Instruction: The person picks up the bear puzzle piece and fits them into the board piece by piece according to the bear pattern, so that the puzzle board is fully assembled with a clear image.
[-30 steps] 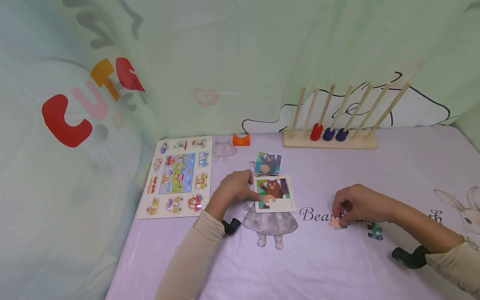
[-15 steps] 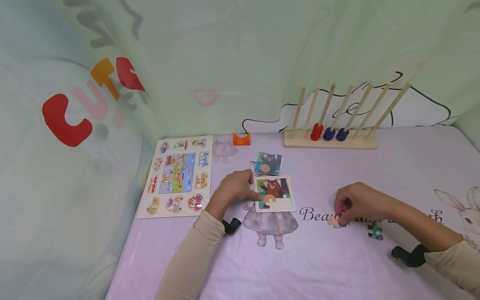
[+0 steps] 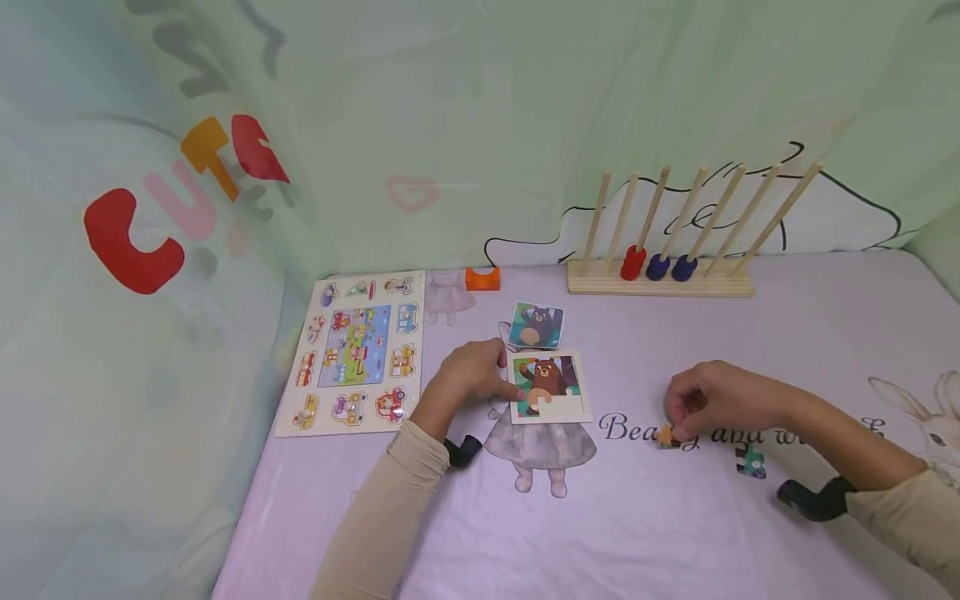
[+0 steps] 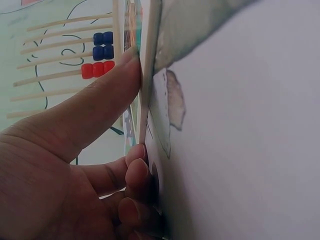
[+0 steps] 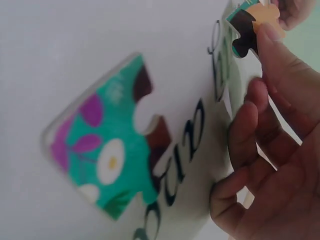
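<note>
My left hand [image 3: 471,375] holds the left edge of a small wooden bear jigsaw board [image 3: 562,410]. Its thumb [image 4: 112,87] lies on the board's face, while the other fingers are bent at the edge. Part of the bear picture is in the frame, and the lower right shows bare wood. To the right, my right hand [image 3: 723,402] pinches an orange and dark brown puzzle piece [image 5: 246,29] between thumb and fingers. A second puzzle piece [image 3: 751,461], teal with purple leaves and a white flower, lies on the cloth below that hand.
Just behind the board lies a bear picture card [image 3: 536,326]. A vehicle puzzle board [image 3: 288,417] is at the left, and an orange block [image 3: 482,279] sits at the back. The wooden bead stand [image 3: 660,285] with upright rods is at the back right.
The puzzle piece in my right hand has turned, and the hand has shifted slightly up and left in the head view. My left hand has stayed on the board.
</note>
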Tool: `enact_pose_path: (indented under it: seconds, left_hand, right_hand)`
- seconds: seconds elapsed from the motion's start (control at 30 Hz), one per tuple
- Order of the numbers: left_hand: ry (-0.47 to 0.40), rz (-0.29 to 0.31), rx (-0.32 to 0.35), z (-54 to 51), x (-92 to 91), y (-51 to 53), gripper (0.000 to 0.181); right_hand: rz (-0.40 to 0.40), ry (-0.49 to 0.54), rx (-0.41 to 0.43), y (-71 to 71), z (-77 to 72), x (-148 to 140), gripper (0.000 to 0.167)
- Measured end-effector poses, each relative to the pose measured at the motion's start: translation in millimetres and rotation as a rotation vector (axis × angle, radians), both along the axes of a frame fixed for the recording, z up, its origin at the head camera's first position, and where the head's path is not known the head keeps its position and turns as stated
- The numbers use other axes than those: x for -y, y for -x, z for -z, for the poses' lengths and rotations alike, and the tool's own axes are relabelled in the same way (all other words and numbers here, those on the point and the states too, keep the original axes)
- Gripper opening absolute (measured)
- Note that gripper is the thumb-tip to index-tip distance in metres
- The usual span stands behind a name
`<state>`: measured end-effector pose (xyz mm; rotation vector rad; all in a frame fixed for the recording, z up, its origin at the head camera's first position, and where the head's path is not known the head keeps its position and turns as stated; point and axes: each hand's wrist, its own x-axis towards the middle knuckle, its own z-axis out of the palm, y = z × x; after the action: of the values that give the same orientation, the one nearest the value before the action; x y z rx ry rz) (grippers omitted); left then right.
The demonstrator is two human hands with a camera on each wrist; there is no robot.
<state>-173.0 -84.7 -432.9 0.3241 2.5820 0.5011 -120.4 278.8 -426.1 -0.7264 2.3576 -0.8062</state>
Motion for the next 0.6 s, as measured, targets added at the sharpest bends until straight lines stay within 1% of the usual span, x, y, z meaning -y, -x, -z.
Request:
enact_pose_path:
  seconds: [0.13,0.4,0.43,0.6]
  left_hand:
    - [-0.001,0.002,0.001,0.2,0.0,0.1,0.049]
    - [0.000,0.001,-0.001,2.1,0.5,0.8,0.050]
    - [-0.001,0.000,-0.001,2.2,0.6,0.8,0.050]
    - [-0.003,-0.002,-0.002,2.0,0.9,0.5,0.050]
  right_hand:
    - [-0.016,0.028,0.001,2.2,-1.0,4,0.018]
    - [0.020,0.095,0.032,6.4,-3.2,21,0.010]
    - [0.027,0.105,0.039,6.9,-3.4,24,0.009]
    - [0.091,0.146,0.131,10.0,-4.4,35,0.008]
